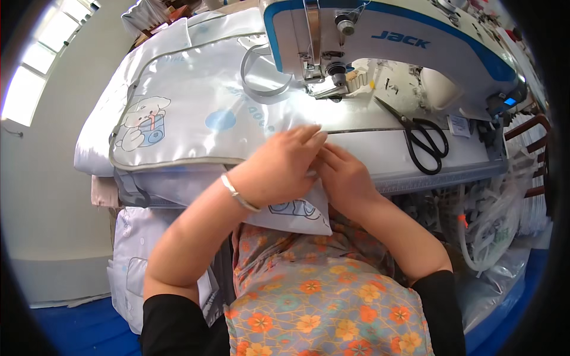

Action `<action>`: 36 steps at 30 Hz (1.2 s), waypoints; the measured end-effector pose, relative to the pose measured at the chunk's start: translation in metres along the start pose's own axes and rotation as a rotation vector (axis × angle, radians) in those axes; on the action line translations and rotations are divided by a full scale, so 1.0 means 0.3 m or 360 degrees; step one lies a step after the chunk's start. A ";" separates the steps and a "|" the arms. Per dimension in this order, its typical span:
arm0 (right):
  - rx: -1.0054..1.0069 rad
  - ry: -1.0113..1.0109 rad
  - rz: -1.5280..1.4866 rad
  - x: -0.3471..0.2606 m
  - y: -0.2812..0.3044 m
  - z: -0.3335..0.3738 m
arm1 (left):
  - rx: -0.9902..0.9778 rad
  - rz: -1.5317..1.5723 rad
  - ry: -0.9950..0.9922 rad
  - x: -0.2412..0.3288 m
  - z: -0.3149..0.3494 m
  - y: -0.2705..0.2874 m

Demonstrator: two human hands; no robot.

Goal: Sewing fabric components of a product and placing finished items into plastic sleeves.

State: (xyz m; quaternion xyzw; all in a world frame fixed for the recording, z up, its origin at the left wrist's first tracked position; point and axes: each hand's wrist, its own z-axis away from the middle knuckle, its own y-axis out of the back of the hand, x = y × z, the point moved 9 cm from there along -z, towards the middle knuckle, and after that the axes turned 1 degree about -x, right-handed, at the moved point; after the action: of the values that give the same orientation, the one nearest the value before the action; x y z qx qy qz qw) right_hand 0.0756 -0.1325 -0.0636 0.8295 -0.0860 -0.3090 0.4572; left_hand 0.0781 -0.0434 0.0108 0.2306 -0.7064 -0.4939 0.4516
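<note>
My left hand [282, 164] and my right hand [347, 178] meet at the table's front edge, below the sewing machine's needle area. The fingers of both are bent together on the edge of a shiny white printed fabric [196, 83], and their tips are partly hidden. One corner of this fabric hangs down over my lap. Grey binding runs along its rounded border, and a cartoon puppy with a blue cup is printed at the left. A loose loop of grey binding strip [244, 70] curves up beside the presser foot [332, 90].
The white and blue sewing machine [392, 50] spans the upper right. Black-handled scissors [424, 139] lie open on its bed, near a small white label [458, 126]. More white fabric [127, 267] hangs at the lower left. Clear plastic bags [493, 219] hang at the right.
</note>
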 end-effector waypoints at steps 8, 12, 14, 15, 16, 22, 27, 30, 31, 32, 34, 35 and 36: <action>0.0119 0.0165 0.0000 -0.140 0.098 0.110 | 0.0501 -0.0299 -0.0116 -0.037 0.039 -0.062; 0.0300 0.0188 -0.0199 -0.119 0.164 0.098 | 0.0411 -0.0318 -0.0031 -0.018 0.039 -0.060; 0.0295 0.0179 -0.0204 -0.117 0.183 0.093 | 0.0387 -0.0316 0.0076 -0.006 0.030 -0.065; 0.0269 0.0196 -0.0195 -0.116 0.186 0.083 | 0.0380 -0.0310 0.0068 0.002 0.028 -0.062; 0.0272 0.0195 -0.0186 -0.110 0.190 0.073 | 0.0414 -0.0277 0.0073 0.004 0.029 -0.052; 0.0194 0.0180 -0.0149 -0.064 0.174 0.028 | 0.0529 -0.0268 -0.0004 -0.034 -0.013 -0.029; 0.0197 0.0156 -0.0135 -0.037 0.182 -0.018 | 0.0570 -0.0271 0.0018 -0.086 -0.047 -0.018; 0.0180 0.0162 -0.0178 -0.017 0.185 -0.045 | 0.0554 -0.0212 0.0051 -0.111 -0.054 0.005; 0.0203 0.0198 -0.0174 -0.018 0.192 -0.048 | 0.0486 -0.0134 0.0056 -0.128 -0.062 0.010; 0.0165 0.0191 -0.0198 -0.013 0.187 -0.053 | 0.0443 -0.0062 0.0057 -0.149 -0.072 0.023; 0.0111 0.0221 -0.0229 -0.016 0.184 -0.063 | 0.0528 -0.0205 0.0350 -0.251 -0.083 0.088; 0.0090 0.0220 -0.0233 -0.017 0.187 -0.070 | 0.0678 -0.0358 0.0593 -0.323 -0.077 0.143; 0.0035 0.0211 -0.0223 -0.018 0.186 -0.079 | 0.0645 -0.0331 0.0660 -0.386 -0.104 0.158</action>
State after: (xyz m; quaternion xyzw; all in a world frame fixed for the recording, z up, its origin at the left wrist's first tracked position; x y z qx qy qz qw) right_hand 0.0930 -0.1451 -0.0067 0.8571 -0.0010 -0.2837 0.4300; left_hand 0.1671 0.0500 0.0094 0.4829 -0.6559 -0.3289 0.4779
